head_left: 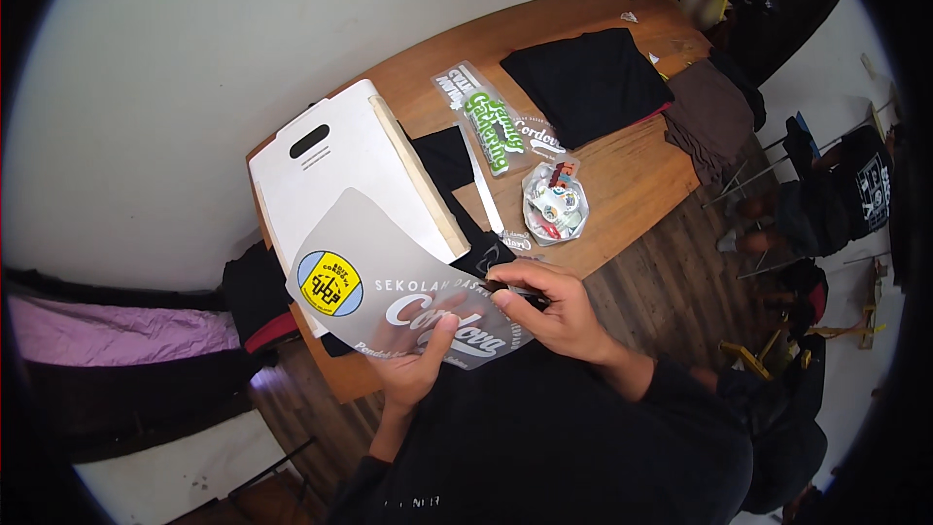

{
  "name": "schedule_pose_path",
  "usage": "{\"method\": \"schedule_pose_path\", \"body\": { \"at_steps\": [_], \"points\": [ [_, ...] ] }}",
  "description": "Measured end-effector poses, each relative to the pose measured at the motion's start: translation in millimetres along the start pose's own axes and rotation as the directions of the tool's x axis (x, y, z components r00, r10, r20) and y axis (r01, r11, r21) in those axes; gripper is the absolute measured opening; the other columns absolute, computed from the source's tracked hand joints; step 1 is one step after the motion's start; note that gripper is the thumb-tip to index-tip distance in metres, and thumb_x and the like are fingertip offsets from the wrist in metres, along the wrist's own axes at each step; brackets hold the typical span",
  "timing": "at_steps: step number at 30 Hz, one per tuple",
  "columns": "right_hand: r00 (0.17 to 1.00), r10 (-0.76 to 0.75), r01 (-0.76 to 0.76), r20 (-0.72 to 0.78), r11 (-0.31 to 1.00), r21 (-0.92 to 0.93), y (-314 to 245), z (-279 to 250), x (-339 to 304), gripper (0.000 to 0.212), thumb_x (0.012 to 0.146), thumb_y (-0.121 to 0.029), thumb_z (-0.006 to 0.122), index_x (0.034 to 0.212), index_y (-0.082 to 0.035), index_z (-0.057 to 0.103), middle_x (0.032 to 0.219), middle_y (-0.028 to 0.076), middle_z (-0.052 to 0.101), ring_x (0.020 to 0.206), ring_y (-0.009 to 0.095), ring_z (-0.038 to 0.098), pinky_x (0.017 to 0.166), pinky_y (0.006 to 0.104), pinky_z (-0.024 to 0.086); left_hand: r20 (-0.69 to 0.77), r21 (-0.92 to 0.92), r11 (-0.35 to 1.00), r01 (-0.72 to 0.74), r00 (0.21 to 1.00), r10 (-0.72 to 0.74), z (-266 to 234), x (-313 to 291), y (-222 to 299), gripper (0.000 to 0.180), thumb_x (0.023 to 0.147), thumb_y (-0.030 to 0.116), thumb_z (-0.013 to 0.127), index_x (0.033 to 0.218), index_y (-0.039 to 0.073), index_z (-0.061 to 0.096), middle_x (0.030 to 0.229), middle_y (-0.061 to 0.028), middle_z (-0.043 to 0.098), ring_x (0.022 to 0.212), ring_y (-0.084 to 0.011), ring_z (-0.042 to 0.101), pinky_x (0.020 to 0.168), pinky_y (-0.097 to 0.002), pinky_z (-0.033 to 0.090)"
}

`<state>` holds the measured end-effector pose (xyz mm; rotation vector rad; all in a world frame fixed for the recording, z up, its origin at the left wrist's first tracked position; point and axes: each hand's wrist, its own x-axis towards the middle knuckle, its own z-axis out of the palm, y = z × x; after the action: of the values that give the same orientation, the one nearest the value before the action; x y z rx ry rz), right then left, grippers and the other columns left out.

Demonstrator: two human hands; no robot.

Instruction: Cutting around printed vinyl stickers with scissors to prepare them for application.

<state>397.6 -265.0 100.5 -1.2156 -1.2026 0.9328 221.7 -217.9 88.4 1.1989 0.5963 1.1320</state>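
Note:
My left hand (413, 367) grips the lower edge of a translucent transfer film sheet (355, 224), thumb on top and fingers showing through from beneath. White lettering and a round yellow-and-blue badge are printed on the film. At the sheet's right edge, my right hand (554, 306) is closed, thumb and forefinger pinched around a small black tool (497, 285). Most of that tool is hidden by the fingers, so its kind is unclear. The film is lifted over the near corner of a white flat-topped press (326, 175) with an oval handle slot.
On the wooden table (622, 185) lie a folded black cloth (588, 83), printed film sheets (486, 126) in green and white, a white strip (478, 180), and a clear bowl (555, 204) of small items. Brown cloth (714, 117) hangs over the right edge. A person (826, 190) sits beyond it.

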Motion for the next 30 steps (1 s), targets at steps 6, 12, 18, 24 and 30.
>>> {"method": "schedule_pose_path", "body": {
  "at_steps": [6, 12, 18, 24, 30],
  "points": [
    [1.0, 0.006, -0.005, 0.028, 1.0, -0.004, 3.9, -0.5, 3.0, 0.023, 0.085, -0.009, 0.062, 0.103, 0.006, 0.06, 0.092, 0.013, 0.064, 0.081, 0.015, 0.061, 0.068, 0.0247, 0.047, -0.003, -0.004, 1.0, 0.002, 1.0, -0.002, -0.6, -0.8, -0.1, 0.033, 0.08, -0.013, 0.057, 0.11, -0.006, 0.045, 0.107, -0.0182, 0.053, 0.098, -0.0346, 0.06, 0.082, -0.0442, 0.055],
    [0.999, -0.003, 0.003, 0.034, 1.0, -0.011, 9.3, 1.7, 5.5, 0.023, 0.085, -0.009, 0.062, 0.103, 0.005, 0.06, 0.092, 0.013, 0.065, 0.081, 0.015, 0.062, 0.067, 0.025, 0.048, -0.018, -0.008, 1.0, -0.006, 1.0, 0.006, -0.2, 0.6, 0.4, 0.034, 0.081, -0.013, 0.057, 0.112, -0.007, 0.044, 0.108, -0.0187, 0.053, 0.1, -0.0346, 0.059, 0.082, -0.0429, 0.055],
    [1.0, -0.004, 0.004, 0.03, 1.0, -0.005, 12.0, 3.4, 9.9, 0.022, 0.084, -0.009, 0.062, 0.101, 0.005, 0.061, 0.091, 0.013, 0.065, 0.08, 0.015, 0.063, 0.067, 0.0246, 0.048, -0.049, 0.022, 0.999, 0.037, 0.998, -0.036, -5.6, -2.3, -5.9, 0.044, 0.079, -0.01, 0.058, 0.117, -0.006, 0.037, 0.106, -0.0251, 0.052, 0.096, -0.034, 0.06, 0.076, -0.0436, 0.057],
    [0.999, 0.029, -0.03, 0.035, 0.999, 0.039, 6.8, 4.4, 15.4, 0.021, 0.084, -0.008, 0.062, 0.101, 0.005, 0.061, 0.089, 0.013, 0.065, 0.079, 0.015, 0.063, 0.067, 0.0244, 0.048, -0.067, -0.007, 1.0, -0.01, 0.998, 0.01, -5.2, -2.1, -9.3, 0.044, 0.078, -0.011, 0.058, 0.116, -0.003, 0.039, 0.11, -0.0189, 0.046, 0.098, -0.0344, 0.059, 0.075, -0.0446, 0.058],
    [0.999, 0.007, -0.008, 0.039, 0.999, 0.037, 11.2, 3.1, 16.9, 0.021, 0.084, -0.007, 0.063, 0.099, 0.006, 0.061, 0.089, 0.013, 0.065, 0.079, 0.015, 0.063, 0.067, 0.0243, 0.048, -0.059, 0.01, 0.999, 0.031, 0.998, -0.03, -6.1, -1.9, -9.4, 0.044, 0.078, -0.012, 0.058, 0.116, -0.001, 0.04, 0.113, -0.0173, 0.043, 0.099, -0.0344, 0.058, 0.075, -0.0452, 0.058]
  ]
}}
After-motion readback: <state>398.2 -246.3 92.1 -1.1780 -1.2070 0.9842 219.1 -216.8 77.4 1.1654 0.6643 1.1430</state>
